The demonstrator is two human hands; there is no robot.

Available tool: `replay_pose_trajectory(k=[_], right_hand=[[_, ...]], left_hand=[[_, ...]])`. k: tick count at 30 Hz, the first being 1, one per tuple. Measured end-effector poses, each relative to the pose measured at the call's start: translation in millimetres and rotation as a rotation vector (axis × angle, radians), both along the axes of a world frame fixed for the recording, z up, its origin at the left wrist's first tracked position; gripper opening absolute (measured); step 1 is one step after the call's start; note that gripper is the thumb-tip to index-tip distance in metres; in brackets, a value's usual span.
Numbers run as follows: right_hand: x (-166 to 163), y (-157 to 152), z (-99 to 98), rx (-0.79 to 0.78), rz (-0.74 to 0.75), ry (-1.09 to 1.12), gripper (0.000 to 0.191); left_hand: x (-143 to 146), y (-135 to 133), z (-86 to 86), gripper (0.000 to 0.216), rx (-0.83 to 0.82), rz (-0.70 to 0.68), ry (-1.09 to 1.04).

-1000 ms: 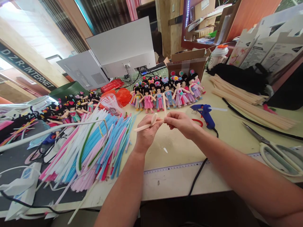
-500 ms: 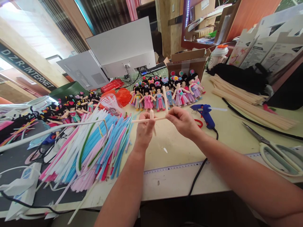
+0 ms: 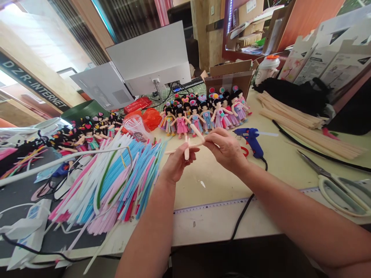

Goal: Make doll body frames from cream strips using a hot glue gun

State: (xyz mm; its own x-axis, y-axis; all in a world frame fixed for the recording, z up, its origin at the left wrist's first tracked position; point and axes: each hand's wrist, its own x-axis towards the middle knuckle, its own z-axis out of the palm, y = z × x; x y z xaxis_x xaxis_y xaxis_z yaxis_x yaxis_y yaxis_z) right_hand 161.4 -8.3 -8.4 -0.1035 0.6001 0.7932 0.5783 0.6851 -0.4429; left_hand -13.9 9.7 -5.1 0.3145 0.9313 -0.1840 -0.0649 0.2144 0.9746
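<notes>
Both my hands grip one bent piece made of cream pipe cleaners [image 3: 197, 132] above the middle of the table. My left hand [image 3: 177, 163] pinches it near a crossing, where a short thick end sticks up past the thumb and a thin end pokes out to the left. My right hand [image 3: 223, 146] has its fingers closed on the right-hand part, beside a folded length that slants up and left. Behind the hands stand several small pipe-cleaner dolls [image 3: 181, 122] with black hair and coloured dresses.
A heap of coloured pipe cleaners [image 3: 113, 177] lies left. A blue glue gun [image 3: 252, 139] and scissors [image 3: 337, 183] lie right, near bundled cream pipe cleaners [image 3: 307, 127]. A ruler [image 3: 214, 205] runs along the front edge; a black cable [image 3: 242, 220] crosses it. Behind is a monitor [image 3: 150, 58].
The folded length by my right hand has tipped from upright to a left slant. My left hand has turned, bringing the thick end toward me, and moved slightly down.
</notes>
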Motion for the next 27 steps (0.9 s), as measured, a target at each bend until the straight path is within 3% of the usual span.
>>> replay_pose_trajectory(k=[5, 11, 17, 27], right_hand=[[-2.0, 0.4, -2.3, -0.045, 0.018, -0.032, 0.018], [-4.9, 0.2, -5.0, -0.070, 0.061, -0.065, 0.019], [-4.6, -0.3, -4.8, -0.137, 0.057, -0.067, 0.020], [-6.4, -1.3, -3.0, -0.250, 0.022, 0.022, 0.021]], left_hand=[[3.0, -3.4, 3.8, 0.030, -0.184, -0.044, -0.155], [10.0, -4.3, 1.8, 0.031, -0.234, 0.061, -0.192], [12.2, -3.1, -1.1, 0.030, -0.177, 0.161, -0.157], [10.9, -1.1, -6.0, 0.028, 0.107, 0.214, -0.060]])
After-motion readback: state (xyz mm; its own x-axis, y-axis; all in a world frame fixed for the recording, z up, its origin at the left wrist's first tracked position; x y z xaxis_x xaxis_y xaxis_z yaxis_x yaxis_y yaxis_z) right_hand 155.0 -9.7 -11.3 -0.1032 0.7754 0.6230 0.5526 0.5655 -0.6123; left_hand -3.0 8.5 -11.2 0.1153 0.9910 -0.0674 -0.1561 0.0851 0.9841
